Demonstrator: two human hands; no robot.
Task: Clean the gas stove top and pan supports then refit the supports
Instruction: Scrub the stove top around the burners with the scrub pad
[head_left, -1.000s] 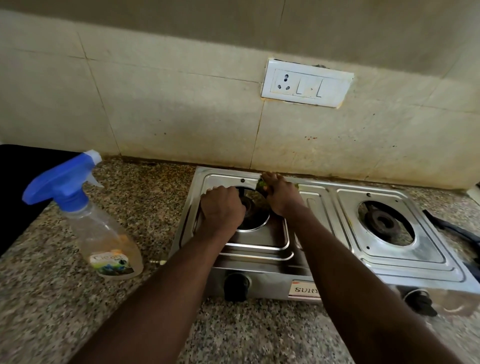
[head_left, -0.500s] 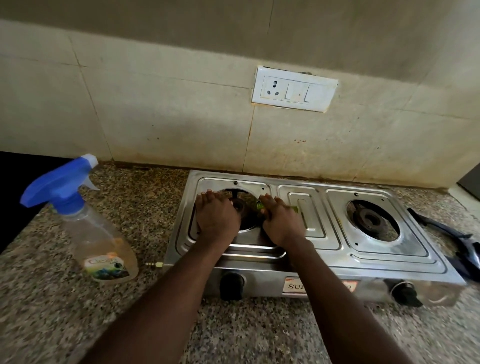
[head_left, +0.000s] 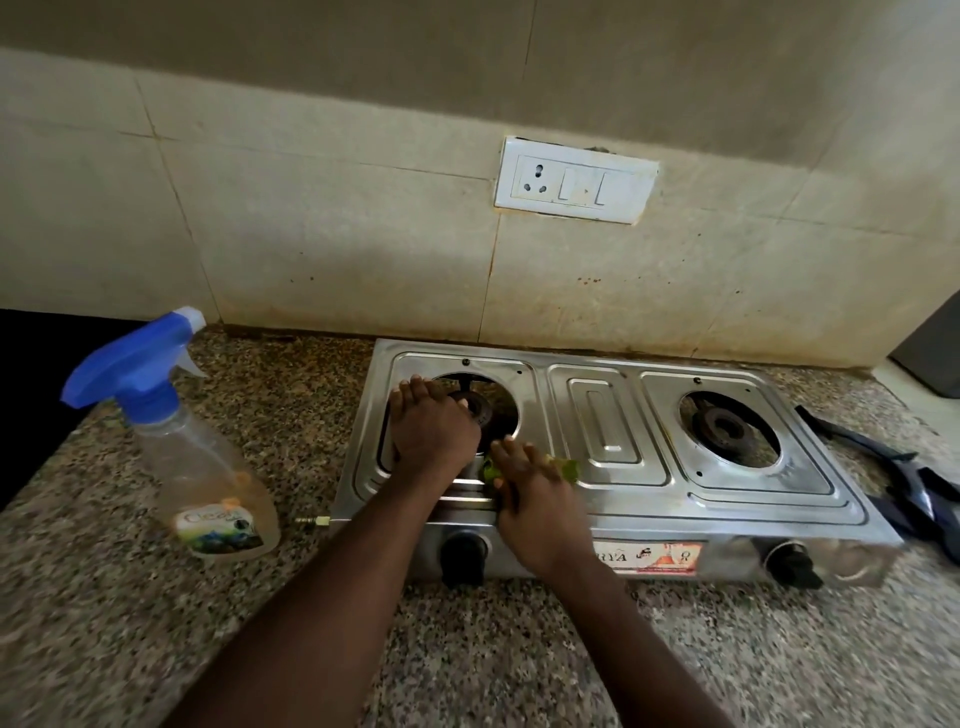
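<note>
Gas stove (head_left: 727, 499) is seated at the back edge of the bench (head_left: 156, 623). Left hand (head_left: 434, 436) is laid flat on the stove top, fingers straight and together, partly covering the left burner (head_left: 480, 410). Right hand (head_left: 535, 499) is pressed palm-down, fingers extended, onto a green scrub pad (head_left: 569, 467) at that panel's front edge; slightly blurred. Spray bottle (head_left: 202, 467) is stood toward the bench's left edge.

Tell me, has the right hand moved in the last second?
Yes. The right hand, on the green scrub pad, slid from the far rim of the left burner opening to its near rim, toward the left knob.
</note>
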